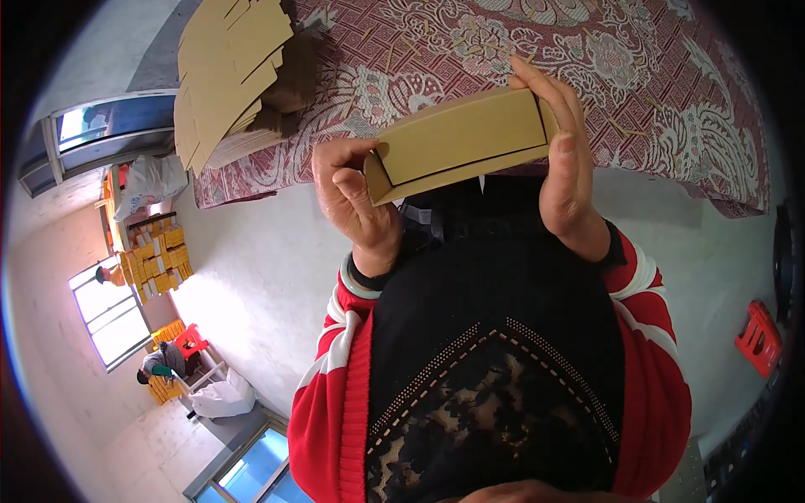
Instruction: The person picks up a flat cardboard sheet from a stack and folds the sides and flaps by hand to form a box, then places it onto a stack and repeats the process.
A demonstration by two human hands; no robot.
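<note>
Between my two hands I hold a brown cardboard box (465,138), long and shallow, tilted so that I look into it. My left hand (356,197) grips its left end, with the index finger on the upper corner and the thumb at the end wall. At the other end, my right hand (566,159) has its thumb on the near side and its fingers reaching round the far corner. The box is over the near edge of a table with a patterned red and white cloth (612,59).
A stack of flat cut cardboard blanks (222,80) lies on the table at the far left. Yellow boxes (155,260) are piled across the room, near a seated person (163,360) and a white sack (222,394). A red plastic stool (759,339) stands at the right.
</note>
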